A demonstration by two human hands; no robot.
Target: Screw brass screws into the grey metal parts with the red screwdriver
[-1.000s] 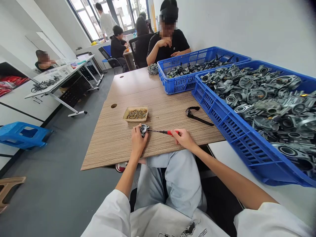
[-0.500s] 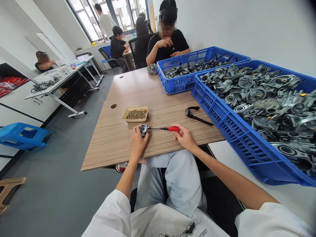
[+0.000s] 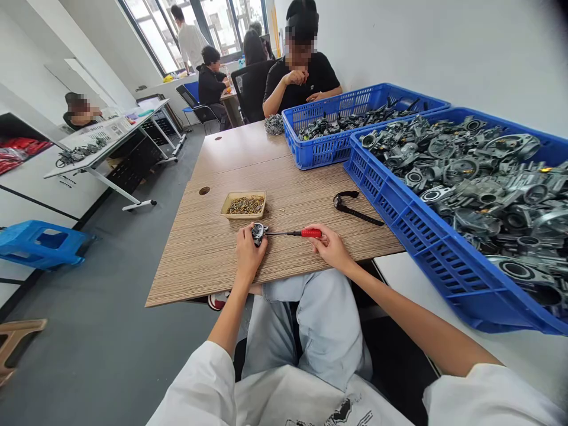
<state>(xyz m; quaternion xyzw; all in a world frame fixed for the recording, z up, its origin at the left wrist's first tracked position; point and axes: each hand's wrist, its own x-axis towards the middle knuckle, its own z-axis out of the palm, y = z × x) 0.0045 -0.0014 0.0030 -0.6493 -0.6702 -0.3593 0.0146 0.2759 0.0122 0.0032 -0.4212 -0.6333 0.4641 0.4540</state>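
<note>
My left hand (image 3: 249, 251) grips a small grey metal casting (image 3: 258, 232) at the near part of the wooden table (image 3: 199, 242). In my right hand (image 3: 331, 245) is the red handle of a screwdriver (image 3: 311, 233), held by the fingers. The dark shaft lies nearly level and its tip meets the right side of the casting; the exact contact point is too small to make out. Just beyond the casting stands a cream tray (image 3: 225, 213) full of small brass-coloured and dark screws.
A black wristwatch (image 3: 355, 210) lies to the right. Two blue crates, a near one (image 3: 412, 234) and a far one (image 3: 319, 157), hold many metal castings. A grey wire-like bundle (image 3: 274, 124) sits by the far crate. Across the table sits a person in black (image 3: 326, 74).
My hands, the casting and the screwdriver stay almost in place, the red handle shifting very slightly. The person across the table has moved a raised hand a little.
</note>
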